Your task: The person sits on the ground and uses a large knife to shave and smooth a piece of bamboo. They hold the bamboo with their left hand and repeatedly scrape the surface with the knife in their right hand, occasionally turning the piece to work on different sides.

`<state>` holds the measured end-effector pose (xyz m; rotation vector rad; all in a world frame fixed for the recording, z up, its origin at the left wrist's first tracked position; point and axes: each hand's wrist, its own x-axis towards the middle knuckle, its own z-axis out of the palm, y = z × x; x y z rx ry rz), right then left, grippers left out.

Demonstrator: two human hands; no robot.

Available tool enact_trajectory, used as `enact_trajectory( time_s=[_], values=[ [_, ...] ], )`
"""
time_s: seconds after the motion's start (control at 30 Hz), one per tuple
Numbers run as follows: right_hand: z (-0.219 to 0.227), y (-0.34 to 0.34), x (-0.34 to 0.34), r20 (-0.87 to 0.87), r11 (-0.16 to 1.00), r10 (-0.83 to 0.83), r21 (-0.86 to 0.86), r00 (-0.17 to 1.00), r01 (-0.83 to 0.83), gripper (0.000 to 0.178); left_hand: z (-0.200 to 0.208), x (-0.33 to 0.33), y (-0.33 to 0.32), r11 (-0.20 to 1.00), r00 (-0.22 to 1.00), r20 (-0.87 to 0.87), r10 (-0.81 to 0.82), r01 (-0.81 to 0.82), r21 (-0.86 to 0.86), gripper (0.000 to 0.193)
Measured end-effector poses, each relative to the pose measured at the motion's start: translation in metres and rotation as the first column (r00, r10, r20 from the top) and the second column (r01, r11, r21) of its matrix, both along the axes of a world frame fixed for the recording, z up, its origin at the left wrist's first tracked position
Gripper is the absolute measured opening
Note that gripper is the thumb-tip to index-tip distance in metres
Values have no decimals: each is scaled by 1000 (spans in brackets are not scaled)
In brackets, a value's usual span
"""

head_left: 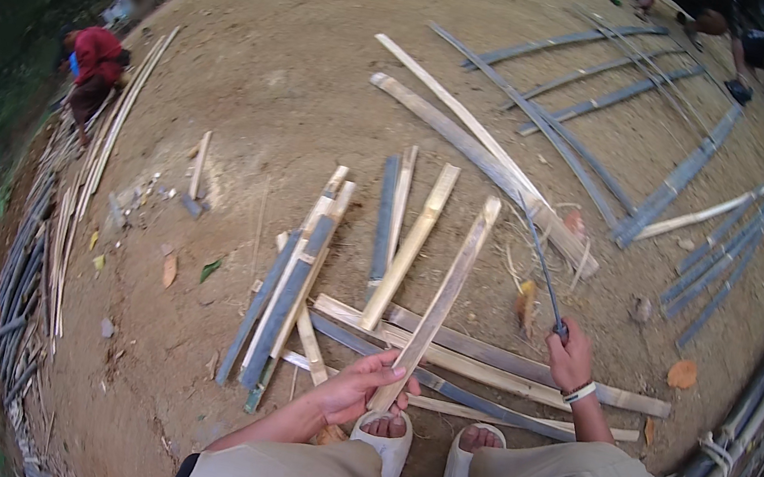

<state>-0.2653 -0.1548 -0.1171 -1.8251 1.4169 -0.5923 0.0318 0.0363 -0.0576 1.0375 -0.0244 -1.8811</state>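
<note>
My left hand [358, 387] is closed around the lower end of a split bamboo slat [445, 294], its pale inner face up, tilting away from me. My right hand [571, 353] grips the handle of a machete [545, 269]; its long, thin, dark blade points forward and is seen nearly edge-on, apart from the slat. Left of the held slat lie a pale bamboo slat [413, 244] and a bundle of short bamboo pieces [291, 274]. Longer bamboo strips [520, 375] lie crosswise on the ground, just beyond my feet.
Two thick split bamboo lengths [477, 144] lie ahead, with a crossed bamboo frame [615, 91] beyond. Bamboo poles [726, 463] are stacked at right, more [25, 252] at far left. A person in red [95, 63] crouches at left; other people [762, 49] work at top right.
</note>
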Motion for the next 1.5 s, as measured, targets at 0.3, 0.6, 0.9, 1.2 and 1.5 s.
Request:
enact_trajectory(
  time_s=[0.3, 0.6, 0.9, 1.2, 1.5],
  values=[
    [25, 28, 6, -225, 920, 378, -21, 898, -392, 28, -5, -15, -6, 963, 957, 118, -265, 256, 86, 23],
    [104, 71, 68, -18, 676, 731, 154, 682, -720, 48, 106, 4, -29, 808, 740, 341, -580, 468, 359, 30],
    [88, 76, 53, -116, 746, 665, 54, 738, -664, 45, 100, -21, -31, 774, 670, 390, -631, 513, 371, 31],
    [117, 59, 52, -5, 737, 674, 75, 739, -672, 45, 128, -21, -45, 858, 825, 254, -504, 445, 258, 30],
    [100, 41, 43, -33, 758, 651, 82, 758, -647, 48, 122, -45, -47, 868, 834, 242, -496, 469, 163, 24]
  ],
)
